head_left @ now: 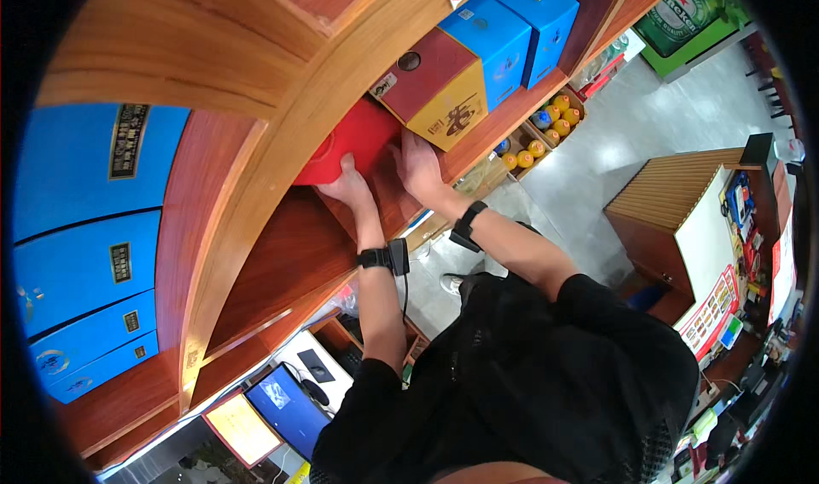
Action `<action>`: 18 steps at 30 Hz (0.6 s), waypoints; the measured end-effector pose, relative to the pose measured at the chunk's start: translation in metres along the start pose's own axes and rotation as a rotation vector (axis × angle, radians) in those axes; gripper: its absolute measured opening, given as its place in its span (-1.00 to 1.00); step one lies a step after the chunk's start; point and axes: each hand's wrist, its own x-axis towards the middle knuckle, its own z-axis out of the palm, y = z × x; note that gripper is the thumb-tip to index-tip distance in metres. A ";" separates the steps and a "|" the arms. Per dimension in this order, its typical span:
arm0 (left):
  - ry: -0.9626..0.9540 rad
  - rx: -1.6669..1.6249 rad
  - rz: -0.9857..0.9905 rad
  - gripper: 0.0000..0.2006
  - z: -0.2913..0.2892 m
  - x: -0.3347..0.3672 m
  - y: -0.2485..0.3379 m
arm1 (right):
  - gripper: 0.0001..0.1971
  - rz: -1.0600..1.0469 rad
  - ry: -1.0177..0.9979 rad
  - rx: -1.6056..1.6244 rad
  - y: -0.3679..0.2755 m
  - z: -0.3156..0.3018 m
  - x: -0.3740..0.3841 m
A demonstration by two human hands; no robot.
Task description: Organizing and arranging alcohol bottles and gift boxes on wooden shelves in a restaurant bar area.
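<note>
My left hand [348, 187] is at the near edge of a plain red package [363, 138] on the wooden shelf. Its thumb lies on the red surface, and the other fingers are mostly hidden beneath it. Just to the right, my right hand [418, 170] reaches onto the shelf between the red package and a maroon and yellow box [444, 87]. Its thumb stands apart from the fingers, whose tips are partly hidden by the box's edge. Whether the red package is a box or a bag, I cannot tell. Each wrist wears a black strap with a small device.
Two blue boxes [488, 44] stand right of the maroon and yellow one. A curved wooden upright [247, 177] divides the shelving, with several blue boxes [90, 172] at left. Below are a monitor [288, 409], crates of yellow-capped items [559, 119] and a slatted counter [661, 194].
</note>
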 end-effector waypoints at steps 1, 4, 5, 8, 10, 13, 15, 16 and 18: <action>0.051 -0.011 0.006 -0.18 0.007 0.001 -0.001 | -0.37 0.053 -0.052 -0.027 0.003 0.002 0.005; 0.120 0.111 0.008 -0.04 0.007 0.017 -0.011 | -0.38 0.108 -0.142 -0.087 -0.001 0.010 0.013; 0.127 0.066 0.019 -0.02 0.003 0.028 -0.015 | -0.38 0.101 -0.187 -0.124 -0.005 0.014 0.015; 0.140 -0.027 0.000 0.02 0.026 0.023 -0.017 | -0.41 0.054 -0.140 -0.177 0.013 0.021 0.014; 0.189 -0.048 0.007 0.03 0.027 0.026 -0.028 | -0.36 0.148 -0.261 -0.078 0.006 0.019 0.014; 0.228 -0.090 0.160 -0.26 0.029 0.026 -0.038 | -0.21 -0.140 -0.006 -0.038 0.002 0.020 -0.002; 0.248 -0.058 0.178 -0.27 0.027 0.023 -0.041 | -0.21 -0.161 -0.067 -0.063 -0.005 0.011 -0.010; 0.258 -0.038 0.196 -0.28 0.031 0.021 -0.030 | -0.22 -0.181 -0.114 -0.098 -0.007 0.009 -0.010; 0.286 -0.158 0.101 -0.29 0.036 0.015 -0.015 | -0.27 -0.211 -0.208 -0.089 -0.005 0.019 -0.007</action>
